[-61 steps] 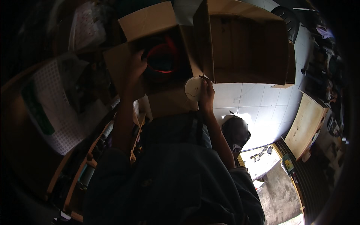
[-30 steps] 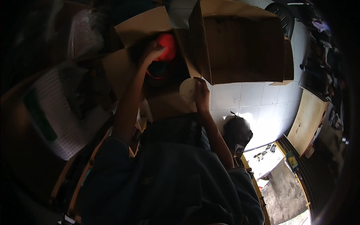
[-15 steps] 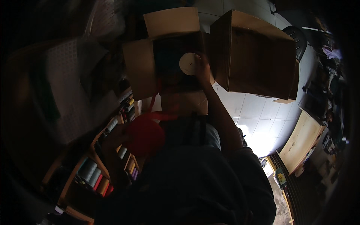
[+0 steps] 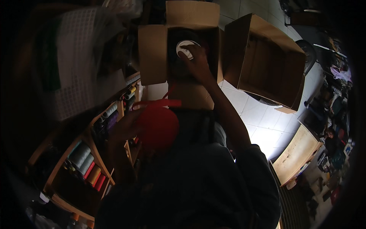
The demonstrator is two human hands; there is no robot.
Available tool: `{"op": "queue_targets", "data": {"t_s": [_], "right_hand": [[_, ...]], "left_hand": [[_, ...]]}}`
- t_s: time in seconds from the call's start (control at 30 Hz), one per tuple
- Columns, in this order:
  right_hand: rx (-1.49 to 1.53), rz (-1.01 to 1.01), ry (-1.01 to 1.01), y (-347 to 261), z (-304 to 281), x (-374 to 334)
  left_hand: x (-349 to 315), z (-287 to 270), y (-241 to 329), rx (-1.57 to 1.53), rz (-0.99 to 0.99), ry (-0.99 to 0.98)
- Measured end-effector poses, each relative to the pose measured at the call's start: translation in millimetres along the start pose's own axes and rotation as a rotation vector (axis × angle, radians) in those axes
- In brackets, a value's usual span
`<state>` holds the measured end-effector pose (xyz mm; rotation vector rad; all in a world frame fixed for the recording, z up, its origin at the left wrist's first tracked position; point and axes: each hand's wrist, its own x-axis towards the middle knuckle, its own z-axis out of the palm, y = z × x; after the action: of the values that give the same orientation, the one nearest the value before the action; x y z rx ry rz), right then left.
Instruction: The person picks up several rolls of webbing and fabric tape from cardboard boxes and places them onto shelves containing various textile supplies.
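My left hand (image 4: 127, 124) is closed on the side of a round red roll of ribbon (image 4: 159, 128), held up in front of my body. A loose red strip (image 4: 167, 102) trails from its top, and a narrow end runs up toward the open cardboard box (image 4: 152, 57). Inside that box, my right hand (image 4: 196, 63) grips a round white-faced thing (image 4: 183, 49) with a pale rim; my fingers curl over its face. The shade hides exactly what it is. Dark things lie around it in the box, too dim to name.
A second, larger open carton (image 4: 274, 68) stands to the right on the white tiled floor (image 4: 263, 114). At left, a wooden shelf (image 4: 108, 162) holds several thread spools (image 4: 89, 168). A plastic-wrapped bundle (image 4: 76, 61) hangs at upper left; a wooden board (image 4: 295, 156) leans at right.
The boxes sit higher and farther right in view. My right hand's fingers now reach over the white face instead of its right edge. The red roll has shifted up and right with my left hand.
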<state>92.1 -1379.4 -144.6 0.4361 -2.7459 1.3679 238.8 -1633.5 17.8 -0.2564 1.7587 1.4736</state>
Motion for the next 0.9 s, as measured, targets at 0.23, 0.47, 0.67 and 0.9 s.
{"op": "queue_targets", "data": {"t_s": [0.23,0.47,0.67,0.9], "right_hand": [[0.614,0.170,-0.399,-90.2,-118.3,-76.2],[0.257,0.157,-0.111,-97.6,-211.8,-172.7],[0.314,0.234,0.293,-95.5,-261.2,-290.2],[0.310,0.448,0.603,-88.9,-319.8,-404.4]], "left_hand": [[52.9,39.0,66.2,0.372,0.385,-0.234],[40.9,127.0,111.7,0.635,0.387,-0.261],[21.5,255.4,118.5,0.531,0.747,-0.301],[25.3,380.5,111.4,0.185,0.710,-0.392]]}}
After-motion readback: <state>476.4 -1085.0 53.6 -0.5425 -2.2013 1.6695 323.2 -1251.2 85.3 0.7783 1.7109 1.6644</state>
